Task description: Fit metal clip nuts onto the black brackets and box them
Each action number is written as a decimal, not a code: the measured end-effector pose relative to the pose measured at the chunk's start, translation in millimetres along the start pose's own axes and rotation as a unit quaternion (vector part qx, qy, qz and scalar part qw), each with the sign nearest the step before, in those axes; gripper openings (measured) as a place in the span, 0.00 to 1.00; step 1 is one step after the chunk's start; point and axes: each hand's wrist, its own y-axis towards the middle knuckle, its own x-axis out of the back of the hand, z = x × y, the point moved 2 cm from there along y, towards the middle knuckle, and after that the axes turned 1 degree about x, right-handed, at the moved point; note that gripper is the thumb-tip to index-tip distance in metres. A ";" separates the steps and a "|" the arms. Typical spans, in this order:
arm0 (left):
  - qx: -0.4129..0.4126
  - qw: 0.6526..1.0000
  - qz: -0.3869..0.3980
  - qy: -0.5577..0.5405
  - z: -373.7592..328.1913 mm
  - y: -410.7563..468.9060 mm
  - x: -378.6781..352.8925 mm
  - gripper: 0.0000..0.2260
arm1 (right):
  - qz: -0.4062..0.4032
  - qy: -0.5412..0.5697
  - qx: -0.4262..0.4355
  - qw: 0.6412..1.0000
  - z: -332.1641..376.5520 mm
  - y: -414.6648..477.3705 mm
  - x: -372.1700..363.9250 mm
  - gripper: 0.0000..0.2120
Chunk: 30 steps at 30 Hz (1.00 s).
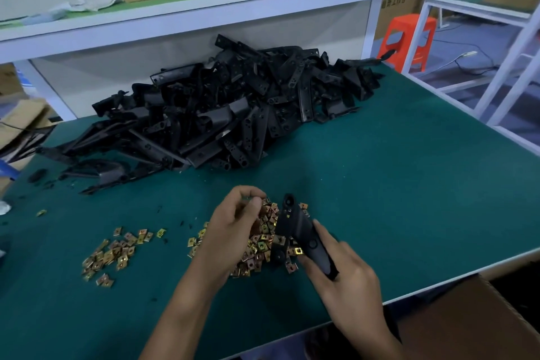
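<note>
Dark green surface beneath a white-edged shelf; an orange stool stands on the grey floor beyond its far right corner.

Bracket pile behind on table; clip nuts in front; box right.

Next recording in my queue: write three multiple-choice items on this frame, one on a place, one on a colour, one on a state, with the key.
1. Where does the heap of black brackets lie?
A) at the far side of the table
B) on the floor
C) in the person's lap

2. What colour is the table top?
A) red
B) dark green
C) white

3. What does the right hand hold?
A) nothing
B) a screwdriver
C) a black bracket

Key:
1 A, the heap lies along the table's back edge.
2 B, green shows all round the clip nuts.
3 C, its fingers curl round the bracket's lower end.
</note>
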 end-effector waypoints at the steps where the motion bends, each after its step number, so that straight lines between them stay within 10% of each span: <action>1: 0.001 1.000 0.004 -0.012 -0.1 -6.3 -2.9 0.07 | 0.001 0.000 0.002 1.000 -0.1 -0.2 0.0 0.31; 19: 0.109 0.962 -0.040 -0.248 -10.9 -22.4 -17.3 0.06 | 0.013 -0.014 0.023 1.000 -3.6 -1.0 -3.4 0.37; 30: 0.098 0.986 0.029 -0.132 -14.0 -14.1 3.4 0.11 | 0.041 -0.026 0.017 0.999 -6.9 0.7 -3.5 0.30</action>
